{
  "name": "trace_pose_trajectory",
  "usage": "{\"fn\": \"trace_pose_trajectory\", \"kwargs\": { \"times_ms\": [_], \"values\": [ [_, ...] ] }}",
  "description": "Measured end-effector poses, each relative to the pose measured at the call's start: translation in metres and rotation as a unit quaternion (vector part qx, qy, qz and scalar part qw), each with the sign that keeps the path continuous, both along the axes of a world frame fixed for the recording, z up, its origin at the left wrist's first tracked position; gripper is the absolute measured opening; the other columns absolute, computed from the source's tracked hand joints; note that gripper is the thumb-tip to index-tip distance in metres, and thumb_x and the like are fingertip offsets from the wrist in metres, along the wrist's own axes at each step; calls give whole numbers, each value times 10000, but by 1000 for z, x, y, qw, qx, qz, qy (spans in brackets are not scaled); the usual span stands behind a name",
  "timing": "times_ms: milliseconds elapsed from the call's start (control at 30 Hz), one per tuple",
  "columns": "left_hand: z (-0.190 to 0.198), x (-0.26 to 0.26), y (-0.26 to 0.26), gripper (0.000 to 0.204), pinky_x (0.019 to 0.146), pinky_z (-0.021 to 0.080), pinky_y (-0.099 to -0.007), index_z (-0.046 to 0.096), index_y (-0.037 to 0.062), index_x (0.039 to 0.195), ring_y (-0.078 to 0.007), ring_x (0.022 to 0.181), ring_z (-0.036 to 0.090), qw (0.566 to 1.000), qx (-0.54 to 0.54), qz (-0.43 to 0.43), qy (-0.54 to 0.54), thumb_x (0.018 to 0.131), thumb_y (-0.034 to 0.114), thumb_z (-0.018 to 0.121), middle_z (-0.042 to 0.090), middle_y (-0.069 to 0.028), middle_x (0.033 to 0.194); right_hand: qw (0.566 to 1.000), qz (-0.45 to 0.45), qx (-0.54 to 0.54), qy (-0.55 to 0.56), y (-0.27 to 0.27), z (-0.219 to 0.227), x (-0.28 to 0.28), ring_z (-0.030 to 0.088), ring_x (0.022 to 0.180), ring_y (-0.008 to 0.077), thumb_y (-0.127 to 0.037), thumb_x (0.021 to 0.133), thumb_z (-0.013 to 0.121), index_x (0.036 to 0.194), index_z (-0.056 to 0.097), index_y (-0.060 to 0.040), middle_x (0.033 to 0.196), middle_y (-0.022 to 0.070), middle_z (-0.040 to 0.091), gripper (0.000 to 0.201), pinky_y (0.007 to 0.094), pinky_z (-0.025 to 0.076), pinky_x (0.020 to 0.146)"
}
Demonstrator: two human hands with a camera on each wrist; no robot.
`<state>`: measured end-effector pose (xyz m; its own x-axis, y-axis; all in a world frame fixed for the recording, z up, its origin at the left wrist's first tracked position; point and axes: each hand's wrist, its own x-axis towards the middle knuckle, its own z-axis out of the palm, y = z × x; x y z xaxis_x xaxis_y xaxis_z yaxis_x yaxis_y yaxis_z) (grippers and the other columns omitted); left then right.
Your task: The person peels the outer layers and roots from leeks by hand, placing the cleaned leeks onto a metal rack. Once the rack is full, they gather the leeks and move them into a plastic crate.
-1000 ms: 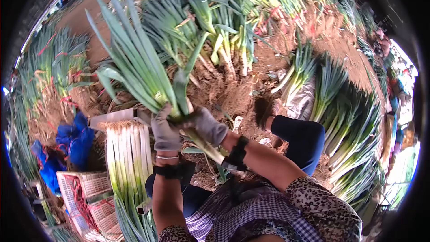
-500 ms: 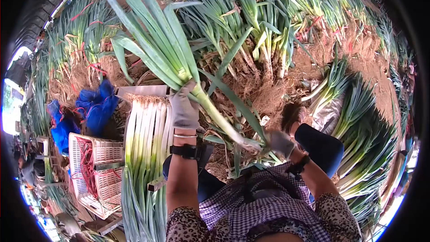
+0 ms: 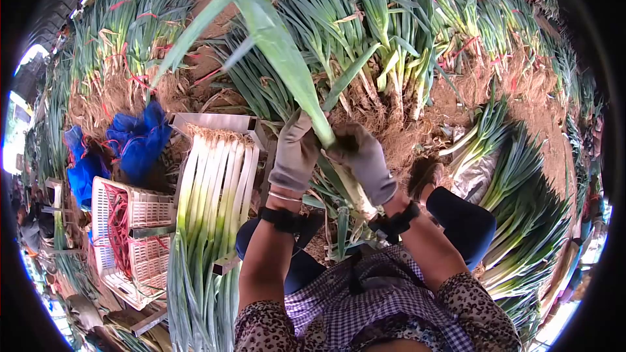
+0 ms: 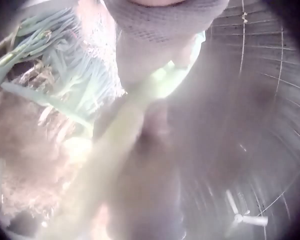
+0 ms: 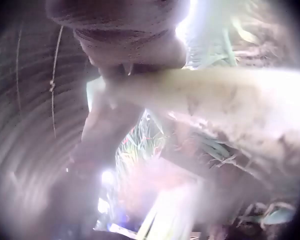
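Observation:
Both gloved hands are at one leek (image 3: 280, 45), its leaves rising up and away and its pale stalk slanting down toward the lap. The left hand (image 3: 293, 153) grips it where the leaves meet the stalk. Close beside it, the right hand (image 3: 364, 161) has curled fingers pinching the leek at the same spot. In the left wrist view the stalk (image 4: 110, 142) runs out from under the glove, blurred. The right wrist view shows the pale stalk (image 5: 220, 95), marked with dirt, passing just below the glove.
A row of white-stalked leeks (image 3: 215, 182) lies against a metal plate (image 3: 215, 121) at left. Beside it are a plastic crate (image 3: 151, 214) with red ties and blue netting (image 3: 137, 143). Rooted leeks (image 3: 391, 91) stand ahead; more leeks (image 3: 521, 221) lie at right.
The right hand swept down along the stalk to its lower end, pulling a leaf, then returned up beside the left hand. The leek's leaves now tilt closer to the head camera.

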<state>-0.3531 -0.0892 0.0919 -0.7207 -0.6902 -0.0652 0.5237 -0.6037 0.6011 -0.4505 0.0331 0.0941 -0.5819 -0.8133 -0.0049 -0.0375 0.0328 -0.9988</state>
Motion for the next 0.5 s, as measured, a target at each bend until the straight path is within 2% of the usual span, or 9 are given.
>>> {"fn": "trace_pose_trajectory", "kwargs": {
  "times_ms": [67,100,133,233,267,367,400,500],
  "values": [
    [-21,-3,-4,314,945,482,-346,563,-11,1218,-200,1014,622,1000,-10,23,-5,960,168,583,652,-93,1088,988,-16,4,152,16,-4,16,619,796,114,-38,792,765,1057,594,10,875,62,660,319,262,527,729],
    [-17,-4,-5,307,919,498,-335,565,-10,1215,-194,995,629,999,-16,36,-7,958,156,588,656,-88,1076,974,-22,4,227,21,-4,21,619,788,114,-46,787,773,1056,597,6,875,61,661,326,261,528,712],
    [-8,-3,-1,278,854,522,-309,572,-1,1207,-178,955,641,999,-20,33,-6,953,110,588,654,-71,1072,978,-9,5,208,26,-4,22,631,760,123,-45,781,773,1056,593,-7,874,68,666,331,274,530,669],
    [-12,-7,-1,262,857,520,-321,582,10,1195,-181,962,638,999,-10,40,-1,951,106,588,654,-64,1065,991,-51,8,126,11,12,13,621,747,117,-50,790,761,1070,583,-17,861,69,653,333,278,528,690],
    [-7,-8,4,256,849,520,-325,589,20,1186,-182,961,637,999,-24,33,-4,941,96,600,654,-55,1061,986,-58,-9,157,2,17,11,611,761,100,-36,804,738,1106,575,-24,879,57,648,344,276,525,692],
    [5,-5,19,264,854,515,-325,590,23,1183,-184,971,631,999,9,22,-46,926,80,613,651,-52,1062,999,-5,6,-48,-12,8,6,610,786,93,-38,793,746,1154,566,-22,929,47,654,404,270,522,686],
    [-1,-4,20,282,798,535,-329,590,15,1184,-195,905,650,998,-9,37,-53,907,57,621,658,-69,1040,1000,2,-4,-30,-11,3,5,606,769,93,-42,775,758,1120,587,-21,932,28,654,386,266,519,666],
    [-27,-13,16,286,719,553,-322,593,6,1168,-207,806,663,986,-22,137,-93,883,5,618,662,-88,988,996,-10,-46,-81,0,26,35,599,760,90,-72,778,761,1063,611,-18,897,29,648,326,255,515,676]
  ]
}}
